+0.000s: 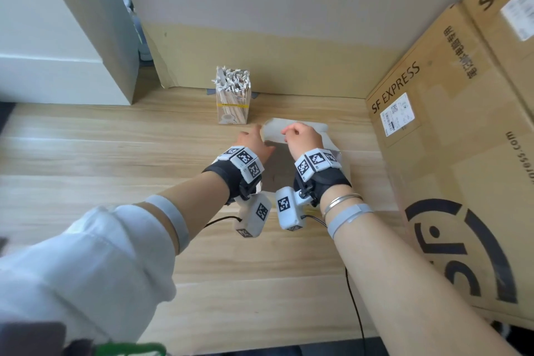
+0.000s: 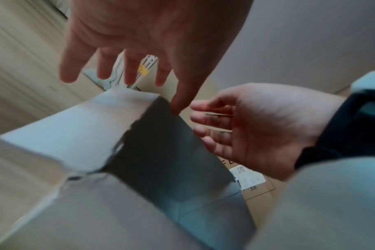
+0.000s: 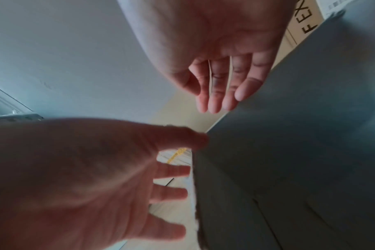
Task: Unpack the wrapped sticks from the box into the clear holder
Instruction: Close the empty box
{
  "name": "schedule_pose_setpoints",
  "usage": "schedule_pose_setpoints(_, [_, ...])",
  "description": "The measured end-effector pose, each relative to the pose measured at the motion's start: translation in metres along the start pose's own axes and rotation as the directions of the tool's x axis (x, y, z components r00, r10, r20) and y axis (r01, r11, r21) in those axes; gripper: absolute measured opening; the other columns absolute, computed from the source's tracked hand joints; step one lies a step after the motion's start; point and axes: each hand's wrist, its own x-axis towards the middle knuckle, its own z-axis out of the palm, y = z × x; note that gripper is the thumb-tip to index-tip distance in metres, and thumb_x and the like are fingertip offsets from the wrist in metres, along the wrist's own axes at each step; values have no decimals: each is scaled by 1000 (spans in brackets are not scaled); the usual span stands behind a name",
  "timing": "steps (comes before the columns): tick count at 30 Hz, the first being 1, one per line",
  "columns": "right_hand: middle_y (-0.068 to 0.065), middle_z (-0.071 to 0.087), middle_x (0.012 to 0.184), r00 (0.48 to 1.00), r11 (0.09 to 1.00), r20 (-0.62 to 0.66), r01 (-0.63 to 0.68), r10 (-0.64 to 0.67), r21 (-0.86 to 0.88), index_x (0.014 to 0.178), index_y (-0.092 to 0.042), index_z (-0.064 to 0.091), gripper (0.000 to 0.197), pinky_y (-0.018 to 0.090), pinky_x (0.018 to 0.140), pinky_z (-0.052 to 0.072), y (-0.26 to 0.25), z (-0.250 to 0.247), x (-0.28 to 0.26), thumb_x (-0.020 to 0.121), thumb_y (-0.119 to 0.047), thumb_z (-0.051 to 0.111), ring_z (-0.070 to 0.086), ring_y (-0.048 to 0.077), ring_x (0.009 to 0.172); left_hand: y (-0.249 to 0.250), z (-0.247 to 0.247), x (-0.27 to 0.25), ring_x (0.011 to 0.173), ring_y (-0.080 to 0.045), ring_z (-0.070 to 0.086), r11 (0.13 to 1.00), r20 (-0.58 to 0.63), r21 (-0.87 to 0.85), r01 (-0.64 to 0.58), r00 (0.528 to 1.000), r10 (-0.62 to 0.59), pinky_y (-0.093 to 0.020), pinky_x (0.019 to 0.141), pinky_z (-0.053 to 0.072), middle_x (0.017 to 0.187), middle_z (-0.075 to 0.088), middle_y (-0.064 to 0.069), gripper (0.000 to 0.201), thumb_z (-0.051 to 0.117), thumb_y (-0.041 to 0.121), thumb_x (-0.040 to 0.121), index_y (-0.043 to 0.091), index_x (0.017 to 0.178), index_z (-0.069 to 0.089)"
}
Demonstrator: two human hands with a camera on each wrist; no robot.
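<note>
The clear holder [image 1: 232,108] stands near the back of the table, packed with paper-wrapped sticks [image 1: 232,81] that poke out of its top. Just in front of it sits the pale box [image 1: 273,131], its torn flap raised. The left wrist view shows the box's dark inside [image 2: 161,152], with no sticks visible there. My left hand [image 1: 251,143] has its fingers spread straight, and the thumb tip touches the torn edge [image 2: 176,110]. My right hand [image 1: 300,136] hovers beside the flap with relaxed fingers [image 3: 214,101], holding nothing.
Large SF Express cartons [image 1: 448,139] wall off the right side. A cardboard panel [image 1: 260,61] closes the back and a white block [image 1: 43,66] stands at the left. The wooden tabletop [image 1: 115,153] stretches left and toward me. A black cable [image 1: 357,312] trails from my right wrist.
</note>
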Motion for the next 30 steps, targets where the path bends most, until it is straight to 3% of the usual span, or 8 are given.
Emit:
schedule_pose_setpoints(3, [7, 69, 110, 999, 999, -19, -27, 27, -28, 106, -13, 67, 32, 27, 73, 42, 5, -2, -2, 91, -14, 40, 60, 25, 93, -11, 3, 3, 119, -39, 52, 995, 96, 87, 58, 993, -66, -45, 99, 45, 135, 46, -22, 68, 59, 23, 88, 18, 146, 24])
schedule_pose_setpoints(6, [6, 69, 108, 996, 997, -73, -57, 53, -57, 104, -13, 67, 26, 25, 75, 42, 11, -9, 0, 90, -16, 45, 62, 27, 101, -25, -3, 9, 108, -36, 59, 980, 195, 188, 58, 976, -95, -46, 93, 51, 124, 58, -17, 50, 52, 24, 86, 15, 133, 37])
schedule_pose_setpoints(9, [5, 67, 113, 994, 993, -94, -57, 48, -106, 106, -16, 66, 26, 29, 89, 46, 20, -16, 4, 88, -18, 48, 60, 26, 107, -38, -9, 16, 100, -35, 63, 966, 239, 246, 84, 960, -145, -48, 88, 54, 113, 59, -16, 40, 49, 24, 86, 9, 123, 41])
schedule_pose_setpoints(14, [0, 57, 126, 990, 954, 55, -107, 128, -282, 123, -30, 51, 44, 38, 102, 39, 35, -17, 10, 80, -39, 55, 48, 26, 121, -62, -22, 25, 113, -33, 57, 951, 235, 302, 74, 960, -149, -44, 96, 47, 128, 54, -12, 64, 62, 15, 69, 9, 129, 41])
schedule_pose_setpoints(17, [0, 58, 128, 969, 936, 156, -130, 189, -326, 125, -29, 51, 49, 33, 96, 45, 39, -24, 9, 79, -44, 56, 54, 23, 114, -60, -31, 13, 116, -35, 58, 961, 153, 240, 138, 972, -178, -37, 90, 49, 129, 54, -19, 48, 52, 5, 89, -1, 135, 35])
schedule_pose_setpoints(22, [-1, 61, 116, 978, 942, 160, -79, 137, -327, 113, -22, 61, 35, 24, 76, 38, 35, -50, 5, 80, -33, 67, 53, 15, 92, -63, -34, 15, 115, -36, 58, 970, 150, 185, 160, 970, -189, -32, 84, 47, 129, 55, -21, 46, 50, 7, 91, -1, 135, 36])
schedule_pose_setpoints(26, [-6, 57, 101, 976, 970, 196, -48, 97, -239, 110, -23, 62, 35, 30, 76, 48, 27, -49, -1, 83, -44, 62, 59, 15, 88, -69, -33, 24, 101, -35, 63, 962, 205, 223, 156, 957, -203, -46, 92, 51, 118, 59, -17, 38, 51, 18, 88, 6, 123, 44])
schedule_pose_setpoints(30, [-3, 67, 85, 960, 990, 247, -119, 133, -70, 105, -20, 62, 46, 33, 84, 52, 23, -34, 1, 85, -59, 49, 62, 13, 71, -66, -48, 8, 108, -34, 59, 952, 174, 280, 125, 968, -179, -40, 95, 48, 120, 60, -16, 44, 49, 23, 88, 3, 126, 43])
